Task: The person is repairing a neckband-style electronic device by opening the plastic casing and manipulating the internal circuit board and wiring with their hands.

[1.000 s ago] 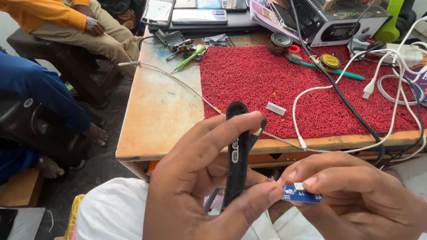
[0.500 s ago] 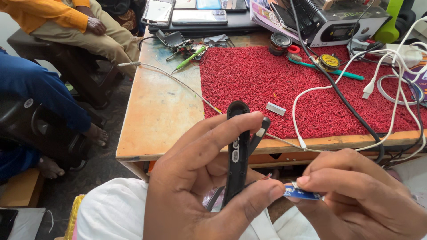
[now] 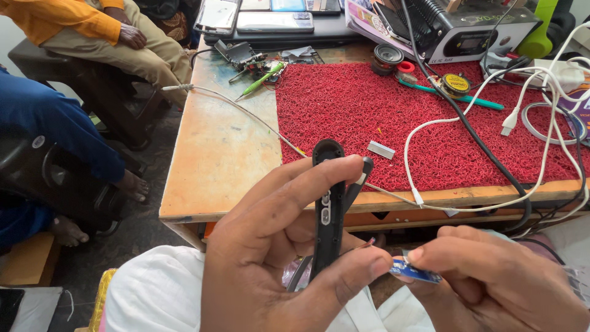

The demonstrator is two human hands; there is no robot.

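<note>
- Black plastic housing (image 3: 328, 209), long and slim, stands upright in the left hand (image 3: 276, 258), thumb pressed along its front and fingers wrapped round the back, held over the lap just in front of the tabletop edge.
- Right hand (image 3: 491, 283) is pinching a small blue circuit board (image 3: 415, 271) between thumb and fingertips, right beside the bottom of the housing; thin wires run between the two.
- Beyond the hands, the wooden tabletop (image 3: 221, 154) carries a red mesh mat (image 3: 369, 110) with white cables (image 3: 430, 129) looped across it.
- Green screwdriver (image 3: 261, 80) lies near the far edge.
- Off to the left, other people sit on seats, only legs and sleeves showing.
</note>
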